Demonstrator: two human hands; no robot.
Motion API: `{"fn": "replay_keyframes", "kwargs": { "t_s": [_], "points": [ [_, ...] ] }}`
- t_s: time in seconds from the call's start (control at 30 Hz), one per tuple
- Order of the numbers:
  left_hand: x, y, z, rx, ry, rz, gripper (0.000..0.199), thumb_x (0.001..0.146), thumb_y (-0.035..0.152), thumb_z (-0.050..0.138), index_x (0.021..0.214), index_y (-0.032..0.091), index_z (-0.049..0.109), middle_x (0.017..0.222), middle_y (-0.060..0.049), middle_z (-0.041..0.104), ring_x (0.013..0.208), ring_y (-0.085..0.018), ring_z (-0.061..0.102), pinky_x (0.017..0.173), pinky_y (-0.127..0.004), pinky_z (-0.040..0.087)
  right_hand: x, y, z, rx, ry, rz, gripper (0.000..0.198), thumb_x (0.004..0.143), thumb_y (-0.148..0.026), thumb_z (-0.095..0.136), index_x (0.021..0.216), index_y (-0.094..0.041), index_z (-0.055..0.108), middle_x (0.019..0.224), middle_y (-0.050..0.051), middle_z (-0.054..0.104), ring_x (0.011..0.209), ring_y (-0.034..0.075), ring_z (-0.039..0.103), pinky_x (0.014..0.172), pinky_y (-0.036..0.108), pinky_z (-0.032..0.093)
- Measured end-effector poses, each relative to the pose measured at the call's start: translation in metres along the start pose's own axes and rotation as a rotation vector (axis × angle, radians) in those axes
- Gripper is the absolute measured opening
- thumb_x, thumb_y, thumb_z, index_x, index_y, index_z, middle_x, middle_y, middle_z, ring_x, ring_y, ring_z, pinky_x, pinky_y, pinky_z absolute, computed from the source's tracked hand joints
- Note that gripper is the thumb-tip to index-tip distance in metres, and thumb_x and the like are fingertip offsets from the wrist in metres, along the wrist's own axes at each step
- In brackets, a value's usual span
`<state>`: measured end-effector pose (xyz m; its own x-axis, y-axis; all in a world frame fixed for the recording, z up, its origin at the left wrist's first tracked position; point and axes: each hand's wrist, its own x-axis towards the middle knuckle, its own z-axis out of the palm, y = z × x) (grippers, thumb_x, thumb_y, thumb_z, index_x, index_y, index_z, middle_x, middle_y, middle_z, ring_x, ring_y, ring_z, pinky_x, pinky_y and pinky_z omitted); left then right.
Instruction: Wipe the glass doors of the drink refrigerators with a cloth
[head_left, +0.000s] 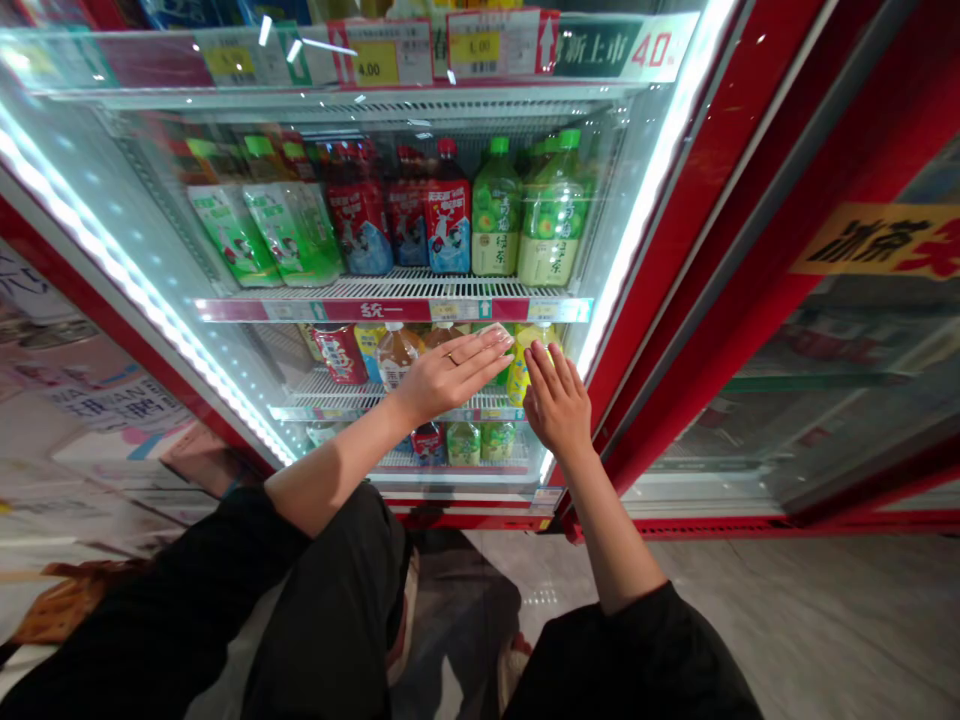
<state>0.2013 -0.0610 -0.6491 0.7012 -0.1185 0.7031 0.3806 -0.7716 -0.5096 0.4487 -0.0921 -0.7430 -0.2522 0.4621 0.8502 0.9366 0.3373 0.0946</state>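
Note:
My left hand (pixel 457 372) is stretched out with its fingers straight and close together, pointing right, a thin ring on one finger. Nothing shows in its grasp. My right hand (pixel 559 402) is raised beside it, fingers extended upward, with nothing visible in it. The fingertips of both hands are near each other, in front of the lit drinks fridge (pixel 397 308). Whether they touch its glass I cannot tell. Behind them, a yellow bottle (pixel 519 375) is partly covered by my fingers. A bottle with a white cap (pixel 396 352) stands left of it.
On the shelf above stand green tea bottles (pixel 551 215), red-labelled bottles (pixel 448 215) and green-white bottles (pixel 289 225). Price tags (pixel 375 65) line the top shelf. A red door frame (pixel 675 270) and another fridge (pixel 795 370) are at right. Boxes (pixel 112 400) stand at left.

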Motion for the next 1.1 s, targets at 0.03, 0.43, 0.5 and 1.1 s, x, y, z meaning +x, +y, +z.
{"fn": "replay_keyframes", "kwargs": {
  "t_s": [0.03, 0.43, 0.5, 1.1],
  "points": [
    [-0.001, -0.002, -0.004, -0.006, -0.009, -0.004, 0.067, 0.109, 0.002, 0.057, 0.171, 0.022, 0.041, 0.156, -0.009, 0.07, 0.152, -0.025, 0.06, 0.122, -0.044, 0.063, 0.0, -0.001, -0.001, 0.003, -0.008, 0.01, 0.065, 0.107, -0.015, 0.046, 0.171, -0.024, 0.047, 0.17, 0.008, 0.058, 0.161, 0.026, 0.052, 0.133, 0.049, 0.046],
    [0.051, 0.021, 0.041, -0.004, 0.069, -0.118, 0.058, 0.11, 0.004, 0.054, 0.166, 0.019, 0.049, 0.161, -0.012, 0.066, 0.159, -0.024, 0.054, 0.127, -0.047, 0.058, -0.007, 0.005, -0.012, 0.049, 0.161, 0.061, 0.08, 0.108, -0.012, 0.045, 0.181, -0.027, 0.017, 0.174, 0.01, 0.053, 0.165, 0.027, 0.045, 0.135, 0.053, 0.045],
    [0.039, 0.022, 0.038, -0.026, 0.057, -0.081, 0.059, 0.11, 0.004, 0.056, 0.166, 0.02, 0.05, 0.159, -0.012, 0.067, 0.156, -0.024, 0.057, 0.125, -0.046, 0.06, -0.011, 0.014, -0.017, 0.067, 0.213, 0.05, 0.08, 0.106, -0.01, 0.045, 0.181, -0.024, 0.018, 0.175, 0.012, 0.051, 0.167, 0.028, 0.041, 0.134, 0.056, 0.046],
    [0.073, 0.044, 0.072, -0.102, 0.082, -0.075, 0.071, 0.111, 0.004, 0.049, 0.177, 0.023, 0.029, 0.154, -0.01, 0.072, 0.152, -0.022, 0.062, 0.126, -0.042, 0.058, -0.019, 0.031, -0.032, 0.016, 0.166, 0.27, 0.08, 0.106, -0.012, 0.035, 0.182, -0.022, 0.011, 0.173, 0.019, 0.053, 0.165, 0.032, 0.046, 0.137, 0.054, 0.044]
  ]
}}
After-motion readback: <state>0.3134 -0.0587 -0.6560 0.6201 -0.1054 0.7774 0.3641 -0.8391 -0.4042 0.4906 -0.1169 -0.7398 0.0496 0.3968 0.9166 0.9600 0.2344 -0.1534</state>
